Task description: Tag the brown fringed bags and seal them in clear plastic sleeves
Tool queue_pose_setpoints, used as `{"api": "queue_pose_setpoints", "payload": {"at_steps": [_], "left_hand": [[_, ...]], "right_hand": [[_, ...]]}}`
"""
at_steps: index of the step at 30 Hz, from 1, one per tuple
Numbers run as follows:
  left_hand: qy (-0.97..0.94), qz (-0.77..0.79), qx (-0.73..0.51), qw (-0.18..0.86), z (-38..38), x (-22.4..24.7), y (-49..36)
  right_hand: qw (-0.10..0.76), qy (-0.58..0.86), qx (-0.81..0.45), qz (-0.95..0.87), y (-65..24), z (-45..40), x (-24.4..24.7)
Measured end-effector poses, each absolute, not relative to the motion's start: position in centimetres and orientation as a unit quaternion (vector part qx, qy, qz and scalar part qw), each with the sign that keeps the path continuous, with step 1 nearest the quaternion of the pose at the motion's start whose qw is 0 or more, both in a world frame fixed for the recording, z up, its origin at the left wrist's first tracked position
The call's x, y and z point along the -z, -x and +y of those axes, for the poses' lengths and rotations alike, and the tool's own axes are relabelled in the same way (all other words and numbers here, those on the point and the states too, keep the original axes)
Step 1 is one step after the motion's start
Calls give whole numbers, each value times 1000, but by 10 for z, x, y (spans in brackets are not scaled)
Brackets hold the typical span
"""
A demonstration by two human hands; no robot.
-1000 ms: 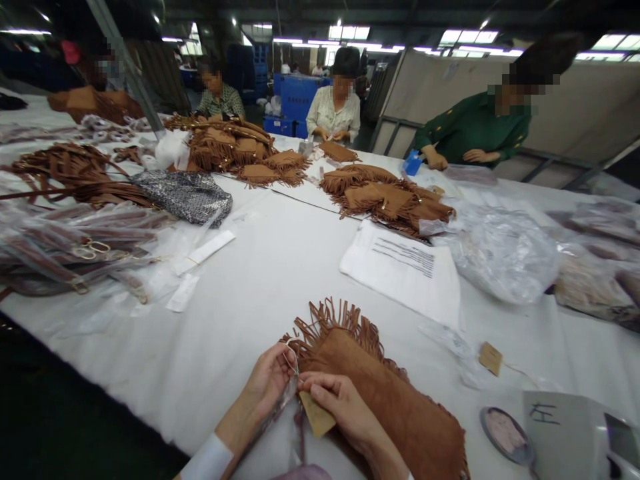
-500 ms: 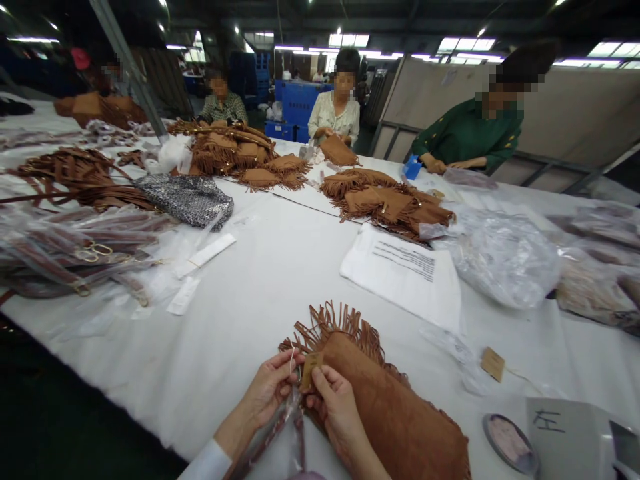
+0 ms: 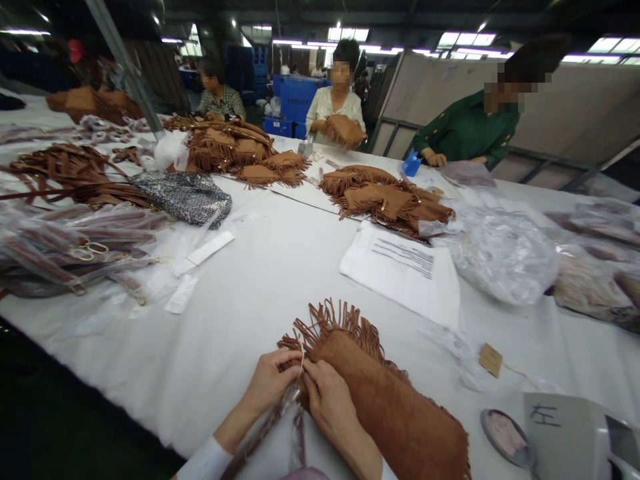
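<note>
A brown fringed bag [image 3: 385, 400] lies on the white-covered table, its fringe toward the far left. At the bag's left corner my left hand [image 3: 270, 380] pinches a thin white string [image 3: 301, 353]. My right hand [image 3: 330, 400] meets it there, its fingers pressed together; what they hold is hidden behind them. Below my fingers, a strap in clear plastic [image 3: 260, 437] runs toward the near edge.
Wrapped straps [image 3: 65, 250] and a dark speckled bag [image 3: 185, 197] lie at left. Brown fringed bags [image 3: 385, 197], a printed white sheet [image 3: 400, 270] and clear plastic [image 3: 505, 253] lie beyond. A loose tag [image 3: 491, 360] and a grey device [image 3: 565, 433] are at right. Three people work across the table.
My right hand has turned over and covers the tan tag that showed between my fingers. My left hand has shifted slightly right. Across the table, a person has lifted a brown bag.
</note>
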State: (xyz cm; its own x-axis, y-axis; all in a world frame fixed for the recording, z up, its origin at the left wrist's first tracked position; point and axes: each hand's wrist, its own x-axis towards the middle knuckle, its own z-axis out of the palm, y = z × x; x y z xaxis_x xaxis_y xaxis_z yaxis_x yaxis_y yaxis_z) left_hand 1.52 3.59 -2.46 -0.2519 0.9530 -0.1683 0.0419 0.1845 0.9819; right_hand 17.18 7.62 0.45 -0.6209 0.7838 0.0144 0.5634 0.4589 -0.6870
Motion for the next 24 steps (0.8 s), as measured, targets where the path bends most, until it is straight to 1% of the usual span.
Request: {"api": "queue_pose_setpoints", "payload": {"at_steps": [3, 6, 9, 12, 14, 17, 21, 22, 24], "left_hand": [[-372, 670, -508, 392, 38, 26, 8], [-291, 724, -537, 322, 38, 35, 41], [-257, 752, -536, 284, 32, 46, 68], [-260, 773, -512, 269, 24, 50, 75], [-270, 789, -490, 255, 20, 48, 70], [-292, 806, -461, 229, 17, 44, 60], [-337, 807, -438, 207, 18, 42, 57], [-355, 808, -430, 190, 19, 42, 59], [-398, 814, -405, 122, 19, 39, 61]], "right_hand": [[211, 399, -310, -837, -183, 71, 3], [239, 392, -238, -856, -207, 61, 11], [219, 373, -107, -895, -240, 46, 21], [188, 373, 26, -908, -270, 31, 32], [180, 390, 79, -899, -285, 23, 39], [173, 404, 101, -893, -296, 20, 43], [155, 361, 81, -916, -301, 31, 39], [153, 349, 76, -921, -302, 35, 38], [151, 332, 71, -928, -306, 43, 34]]}}
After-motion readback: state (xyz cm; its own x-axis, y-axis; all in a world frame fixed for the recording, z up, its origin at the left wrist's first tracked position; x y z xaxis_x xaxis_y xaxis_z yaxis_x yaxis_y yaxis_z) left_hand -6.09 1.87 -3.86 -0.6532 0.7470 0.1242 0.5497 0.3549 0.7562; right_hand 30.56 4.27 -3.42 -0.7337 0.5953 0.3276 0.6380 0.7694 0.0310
